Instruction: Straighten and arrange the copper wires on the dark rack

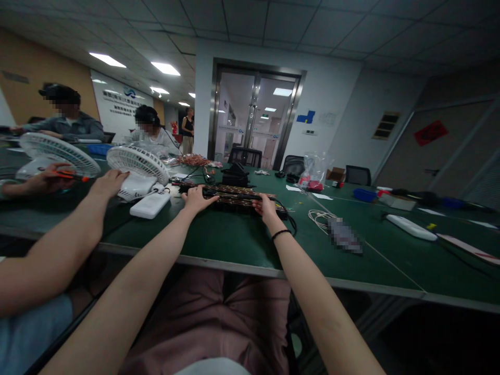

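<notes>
A flat stack of long, thin dark strips with coppery edges (234, 190) lies crosswise on the green table in front of me. My left hand (194, 201) rests at its left end, thumb stretched out to the right and fingers apart. Near the right end, my right hand (266, 206) has its fingers closed on a black cable (294, 223), which loops down onto the table. Its fingertips are partly hidden. Behind the stack stands a black object (235, 176) whose kind I cannot make out.
At my left, another person's hands (109, 183) are by a white fan (137, 165), one with an orange-handled tool (72, 174). A white power bank-like box (150, 204) lies near my left hand. To the right are a pixelated object (344, 235) with a pale cord and a white strip (411, 227).
</notes>
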Demonstrator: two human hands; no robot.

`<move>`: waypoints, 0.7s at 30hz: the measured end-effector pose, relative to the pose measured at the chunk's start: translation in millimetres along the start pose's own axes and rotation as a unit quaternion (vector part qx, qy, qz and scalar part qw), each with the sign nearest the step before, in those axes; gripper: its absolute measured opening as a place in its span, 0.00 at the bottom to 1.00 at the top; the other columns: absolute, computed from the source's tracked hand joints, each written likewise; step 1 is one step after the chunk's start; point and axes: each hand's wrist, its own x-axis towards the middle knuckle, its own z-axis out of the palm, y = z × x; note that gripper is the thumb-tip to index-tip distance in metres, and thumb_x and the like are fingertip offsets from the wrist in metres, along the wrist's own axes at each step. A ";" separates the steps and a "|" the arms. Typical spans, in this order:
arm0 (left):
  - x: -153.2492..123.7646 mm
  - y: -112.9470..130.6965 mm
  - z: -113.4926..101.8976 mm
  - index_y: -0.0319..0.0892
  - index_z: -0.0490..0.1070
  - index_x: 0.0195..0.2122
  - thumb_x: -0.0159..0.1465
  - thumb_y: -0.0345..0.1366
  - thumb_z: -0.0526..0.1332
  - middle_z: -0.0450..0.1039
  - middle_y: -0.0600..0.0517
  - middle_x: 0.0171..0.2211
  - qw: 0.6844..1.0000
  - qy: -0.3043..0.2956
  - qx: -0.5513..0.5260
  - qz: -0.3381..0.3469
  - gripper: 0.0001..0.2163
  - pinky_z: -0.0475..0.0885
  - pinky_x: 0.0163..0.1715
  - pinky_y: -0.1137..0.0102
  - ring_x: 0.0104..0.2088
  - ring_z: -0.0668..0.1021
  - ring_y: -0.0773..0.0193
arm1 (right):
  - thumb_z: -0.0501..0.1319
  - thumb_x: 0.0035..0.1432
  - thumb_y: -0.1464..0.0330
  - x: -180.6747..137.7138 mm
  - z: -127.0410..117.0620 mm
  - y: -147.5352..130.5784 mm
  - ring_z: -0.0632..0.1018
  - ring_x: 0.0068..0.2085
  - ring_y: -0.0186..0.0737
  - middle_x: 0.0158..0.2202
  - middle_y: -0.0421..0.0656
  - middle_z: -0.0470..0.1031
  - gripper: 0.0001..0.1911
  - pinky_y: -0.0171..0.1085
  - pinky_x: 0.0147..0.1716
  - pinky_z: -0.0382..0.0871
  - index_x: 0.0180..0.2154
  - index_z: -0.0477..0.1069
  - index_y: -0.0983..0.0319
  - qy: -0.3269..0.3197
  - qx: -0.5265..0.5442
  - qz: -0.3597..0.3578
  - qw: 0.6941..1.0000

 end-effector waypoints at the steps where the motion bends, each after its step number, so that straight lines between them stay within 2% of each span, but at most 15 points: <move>1: -0.3 0.4 -0.3 0.44 0.61 0.58 0.53 0.64 0.52 0.65 0.40 0.56 1.000 0.004 -0.002 0.007 0.37 0.56 0.53 0.53 0.58 0.63 0.43 | 0.55 0.60 0.68 0.0 -0.3 0.1 0.70 0.16 0.28 0.17 0.37 0.71 0.07 0.25 0.15 0.62 0.31 0.66 0.64 0.000 0.001 0.000 1.000; 9: -4.0 2.4 -1.7 0.47 0.64 0.57 0.52 0.62 0.56 0.67 0.44 0.56 0.996 -0.028 0.006 0.087 0.35 0.56 0.52 0.55 0.56 0.64 0.44 | 0.56 0.59 0.69 0.3 -0.3 0.2 0.70 0.16 0.27 0.16 0.37 0.70 0.07 0.24 0.15 0.62 0.30 0.65 0.64 0.008 0.005 -0.004 1.000; 21: -9.3 8.3 -5.0 0.45 0.66 0.55 0.52 0.63 0.55 0.66 0.43 0.56 0.996 -0.016 0.029 0.079 0.35 0.57 0.51 0.55 0.56 0.64 0.42 | 0.56 0.59 0.69 2.9 -1.8 2.2 0.71 0.16 0.28 0.16 0.37 0.70 0.07 0.25 0.15 0.63 0.29 0.65 0.64 0.018 -0.001 -0.009 1.000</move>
